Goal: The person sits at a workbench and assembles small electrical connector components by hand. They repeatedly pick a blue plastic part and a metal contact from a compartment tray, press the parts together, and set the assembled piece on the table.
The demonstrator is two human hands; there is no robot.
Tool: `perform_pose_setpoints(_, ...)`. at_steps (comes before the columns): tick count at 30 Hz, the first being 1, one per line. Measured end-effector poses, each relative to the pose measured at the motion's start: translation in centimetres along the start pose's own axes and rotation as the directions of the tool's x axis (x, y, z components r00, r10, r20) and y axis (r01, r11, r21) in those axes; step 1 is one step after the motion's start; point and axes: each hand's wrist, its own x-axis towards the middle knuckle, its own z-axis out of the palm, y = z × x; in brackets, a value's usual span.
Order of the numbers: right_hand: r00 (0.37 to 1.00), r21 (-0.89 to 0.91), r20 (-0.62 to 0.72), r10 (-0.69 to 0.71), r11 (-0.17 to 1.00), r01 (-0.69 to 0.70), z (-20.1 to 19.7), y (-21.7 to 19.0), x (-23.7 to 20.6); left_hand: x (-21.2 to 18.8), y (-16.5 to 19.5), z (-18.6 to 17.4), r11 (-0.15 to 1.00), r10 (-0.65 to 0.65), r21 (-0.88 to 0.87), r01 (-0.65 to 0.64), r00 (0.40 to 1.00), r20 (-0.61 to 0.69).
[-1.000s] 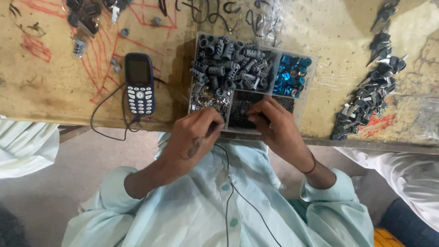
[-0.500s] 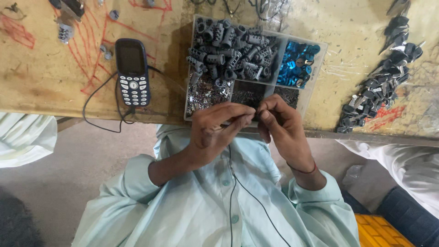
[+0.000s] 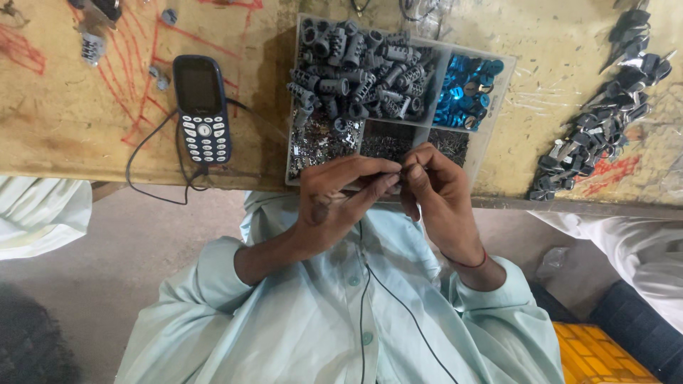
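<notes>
The left hand (image 3: 334, 203) and the right hand (image 3: 437, 195) meet fingertip to fingertip just at the near edge of a scuffed yellowish wooden worktop (image 3: 57, 135). The left fingers (image 3: 370, 171) are stretched out and pressed together, thumb under forefinger, pinching a small dark part (image 3: 400, 173) that is too tiny to make out. The right fingers (image 3: 418, 165) curl in and close on the same piece from the other side, so both hands grip it between them.

Directly beyond the fingertips, touching the worktop edge, lies a clear plastic compartment tray (image 3: 498, 85). Its large far compartment holds a heap of grey ribbed plastic cylinders (image 3: 356, 75); the compartment to the right of that holds shiny blue metal rings (image 3: 466, 89). The near compartments, just beyond the fingers, hold small silvery metal bits (image 3: 316, 146) on the left side and fine dark pieces (image 3: 388, 146) in the middle.

Well to the left of the left fingers lies a dark blue keypad mobile phone (image 3: 200, 107), screen up, with a thin black cable (image 3: 146, 153) looping from its lower end over the worktop edge. Well to the right of the right fingers, a loose pile of dark grey metal clips (image 3: 605, 121) runs diagonally across the worktop. The person wears a pale green buttoned shirt (image 3: 299, 327), below the hands.
</notes>
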Motion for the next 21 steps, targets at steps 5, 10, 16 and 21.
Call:
perform_pose_setpoints(5, 0.998, 0.018, 0.005, 0.060, 0.998, -0.060, 0.51, 0.00, -0.08, -0.02, -0.44, 0.46, 0.998, 0.050, 0.048, -0.048, 0.998, -0.045)
perform_pose_setpoints(10, 0.992, 0.109, -0.012, 0.123, 0.987, -0.121, 0.68, 0.28, -0.43, -0.04, -0.41, 0.65, 0.999, 0.047, 0.026, -0.046, 0.998, -0.043)
perform_pose_setpoints(16, 0.987, 0.227, 0.072, 0.146, 0.961, -0.159, 0.47, 0.24, -0.58, -0.05, -0.23, 0.49, 0.993, 0.087, 0.079, -0.082, 0.995, -0.052)
perform_pose_setpoints(21, 0.989, 0.098, 0.031, 0.145, 0.984, -0.148, 0.85, -0.02, -0.78, -0.25, -0.18, 0.17, 0.957, 0.234, 0.178, -0.230, 0.972, -0.006)
